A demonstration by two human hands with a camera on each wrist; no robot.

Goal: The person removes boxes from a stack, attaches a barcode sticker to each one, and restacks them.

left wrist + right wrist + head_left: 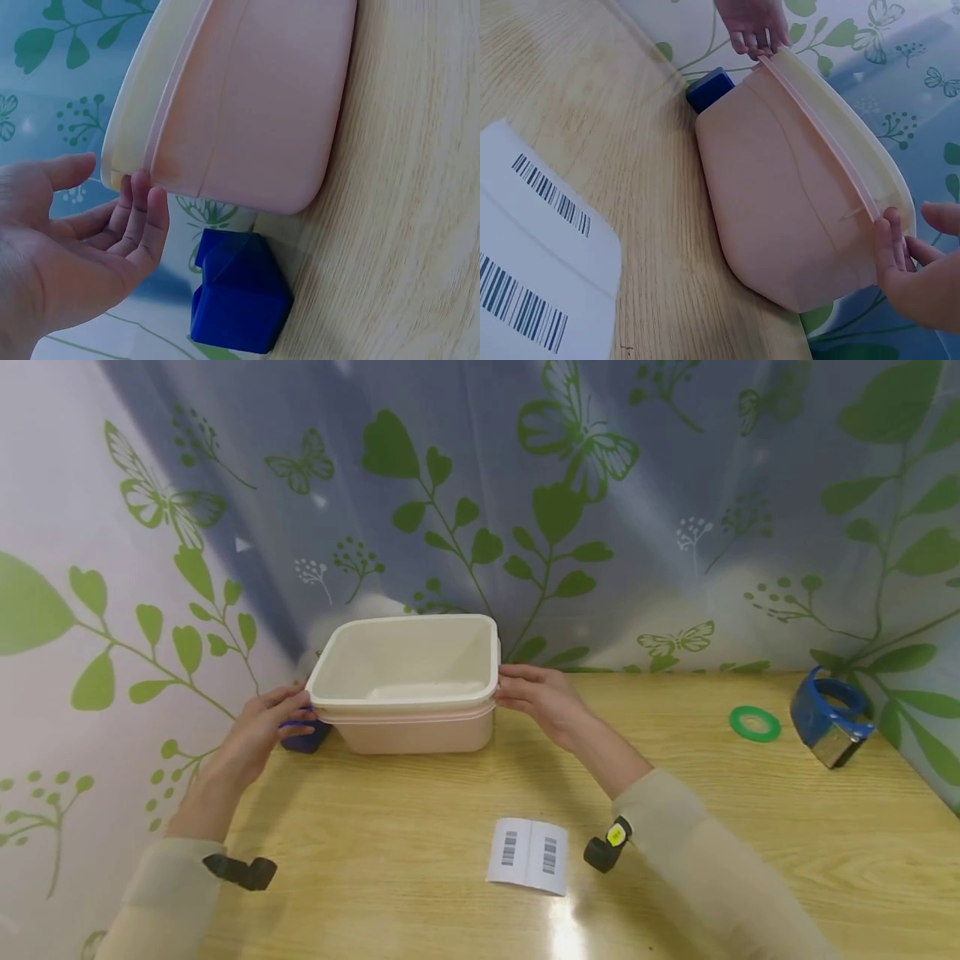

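A cream plastic bin point(405, 660) sits nested inside a pink bin point(420, 735) on the table, against the curtain. At the left end of the bins is my left hand point(258, 731), its fingertips touching the stacked rims and its thumb standing off in the left wrist view. My right hand point(543, 697) is at the opposite end; its fingers rest at the rims, with the thumb apart from them in the right wrist view. Next to the pink bin, below my left hand, stands a dark blue object point(240, 292) with an angular shape.
A white sheet point(528, 856) with two barcodes lies in front of the bins. Farther right are a green tape roll point(754, 724) and a blue tape dispenser point(831, 714). The patterned curtain point(465, 485) hangs behind the wooden table point(375, 860).
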